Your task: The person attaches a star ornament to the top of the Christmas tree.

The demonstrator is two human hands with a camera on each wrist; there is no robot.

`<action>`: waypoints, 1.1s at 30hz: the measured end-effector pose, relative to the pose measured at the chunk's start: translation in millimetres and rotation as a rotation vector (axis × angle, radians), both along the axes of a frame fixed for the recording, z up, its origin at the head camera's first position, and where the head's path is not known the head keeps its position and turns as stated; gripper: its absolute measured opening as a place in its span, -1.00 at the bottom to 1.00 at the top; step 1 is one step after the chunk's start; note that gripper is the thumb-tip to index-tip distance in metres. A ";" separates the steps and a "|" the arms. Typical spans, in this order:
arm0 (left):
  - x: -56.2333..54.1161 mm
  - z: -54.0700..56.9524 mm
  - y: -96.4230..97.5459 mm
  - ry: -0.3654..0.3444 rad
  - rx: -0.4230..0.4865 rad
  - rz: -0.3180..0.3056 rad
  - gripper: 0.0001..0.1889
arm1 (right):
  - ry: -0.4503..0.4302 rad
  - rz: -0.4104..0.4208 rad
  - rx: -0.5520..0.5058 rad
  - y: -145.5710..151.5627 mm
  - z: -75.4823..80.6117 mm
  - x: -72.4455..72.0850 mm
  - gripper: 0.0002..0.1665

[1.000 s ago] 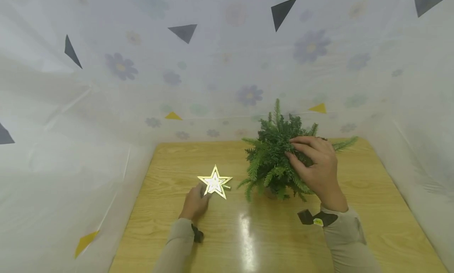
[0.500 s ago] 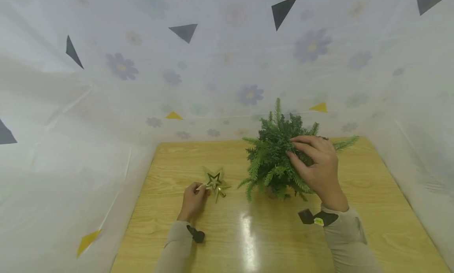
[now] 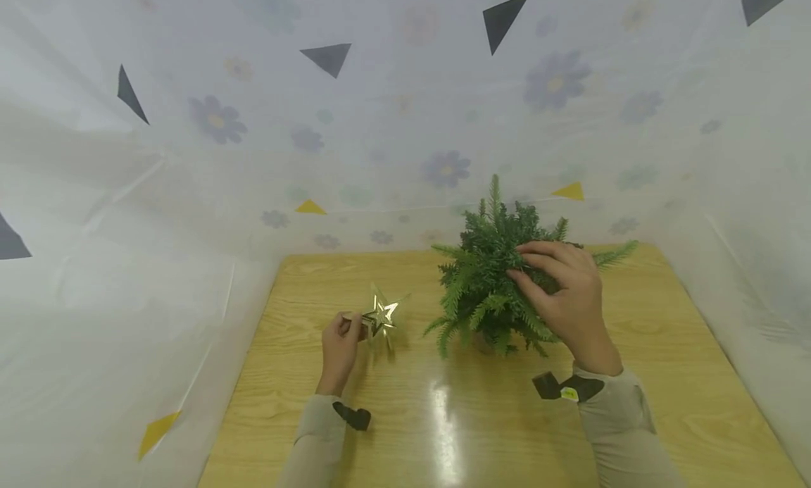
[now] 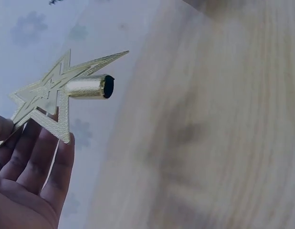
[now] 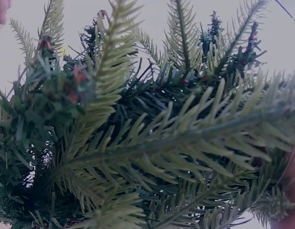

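Gold star (image 3: 381,315), pinched by a point in the left hand (image 3: 340,349) at frame centre-left, aims its socket sideways while the right hand (image 3: 566,299) grips the tree (image 3: 491,277) just right.

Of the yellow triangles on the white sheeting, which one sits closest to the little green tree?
The yellow triangle just up and right of the tree, beside its upper fronds. The other two lie well to the left, one near the table's front-left corner.
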State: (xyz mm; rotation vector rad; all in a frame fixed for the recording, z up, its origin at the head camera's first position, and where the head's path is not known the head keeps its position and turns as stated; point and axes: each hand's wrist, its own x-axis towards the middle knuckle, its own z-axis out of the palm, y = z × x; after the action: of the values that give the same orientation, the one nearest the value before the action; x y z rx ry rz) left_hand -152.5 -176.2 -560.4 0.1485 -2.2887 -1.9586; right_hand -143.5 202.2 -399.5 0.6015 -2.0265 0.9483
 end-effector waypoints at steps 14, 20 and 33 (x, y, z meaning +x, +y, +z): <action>0.6 53.0 11.0 0.123 0.055 0.022 -0.65 | -0.018 0.005 0.028 2.1 -0.1 -0.3 -0.73; 2.0 71.0 17.7 0.134 0.078 0.030 -0.65 | -0.012 0.014 0.027 0.1 0.6 0.0 -0.73; -9.1 100.2 39.0 0.244 0.191 0.092 -0.63 | -0.026 0.001 0.035 3.0 -2.6 0.8 -0.74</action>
State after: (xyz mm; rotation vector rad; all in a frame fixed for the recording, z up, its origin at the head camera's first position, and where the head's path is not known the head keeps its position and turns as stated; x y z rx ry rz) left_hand -161.6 -137.2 -460.2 0.0298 -1.9112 -2.0216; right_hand -142.7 205.2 -402.1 0.6121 -2.0700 0.9276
